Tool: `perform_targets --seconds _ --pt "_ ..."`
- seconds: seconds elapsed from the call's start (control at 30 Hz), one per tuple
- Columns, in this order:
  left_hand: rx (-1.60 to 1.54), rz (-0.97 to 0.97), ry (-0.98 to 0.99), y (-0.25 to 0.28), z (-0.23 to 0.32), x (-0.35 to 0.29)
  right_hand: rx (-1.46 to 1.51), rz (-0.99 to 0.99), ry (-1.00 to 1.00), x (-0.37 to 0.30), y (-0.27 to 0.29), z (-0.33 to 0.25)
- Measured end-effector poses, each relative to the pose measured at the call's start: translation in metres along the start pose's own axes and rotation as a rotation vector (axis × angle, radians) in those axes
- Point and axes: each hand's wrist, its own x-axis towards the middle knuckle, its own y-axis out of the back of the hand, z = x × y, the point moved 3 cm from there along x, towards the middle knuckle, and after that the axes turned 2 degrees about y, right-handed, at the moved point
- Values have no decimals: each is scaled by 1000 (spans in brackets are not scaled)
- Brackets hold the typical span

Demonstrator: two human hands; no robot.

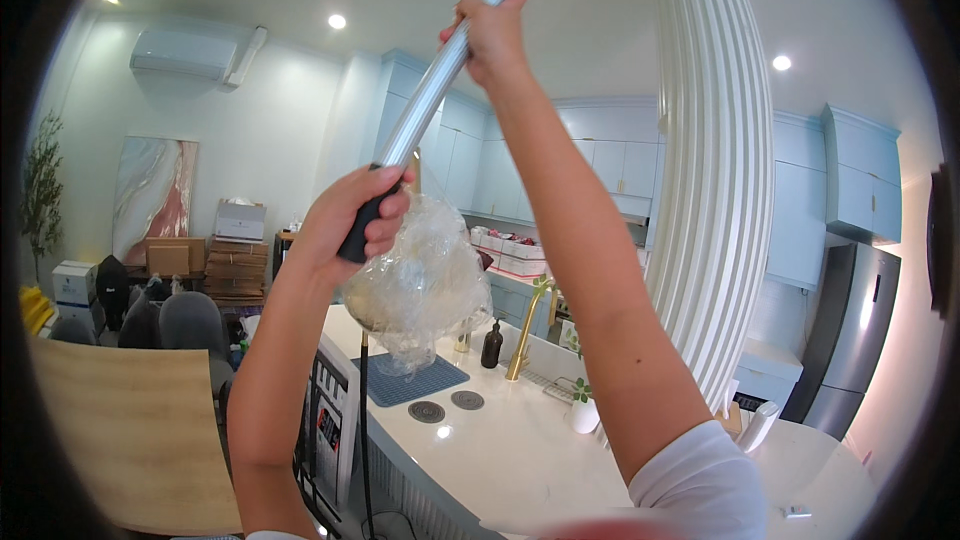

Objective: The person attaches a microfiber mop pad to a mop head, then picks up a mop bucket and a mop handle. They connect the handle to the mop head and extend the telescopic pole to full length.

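A silvery metal pole [428, 95] with a black grip at its lower end slants up to the right and leaves the picture at the top. My left hand [362, 212] is closed round the black grip. Higher up, my right hand [490, 35] wraps the metal shaft, its arm raised. Just behind my left hand hangs a bundle of crumpled clear plastic [425, 275]; what is inside cannot be made out. A thin black upright rod [365, 430] stands below that bundle. The pole's upper end is out of view.
A white fluted column [710, 170] rises close on the right. Below lies a pale counter [540, 460] with a gold faucet [522, 335], a dark soap bottle [492, 345], a blue-grey mat [410, 380] and a potted plant [584, 415]. A wooden table [130, 430] stands left.
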Motion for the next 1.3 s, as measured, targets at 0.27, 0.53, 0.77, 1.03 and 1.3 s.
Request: perform_targets --seconds 0.27,0.53,0.77,1.03,1.3 --pt "-33 3 -2 -21 -29 -5 -91 4 -100 -16 16 5" --pt "62 -142 127 -158 -133 -31 -256 -7 -9 -109 128 -81" --pt "49 -335 95 -254 -186 -20 -396 59 -18 -150 204 -180" --pt "124 -472 -12 -329 -160 52 -626 225 83 -102 280 -264" --pt "91 -456 -11 -309 -104 108 -530 217 137 -30 282 -264"
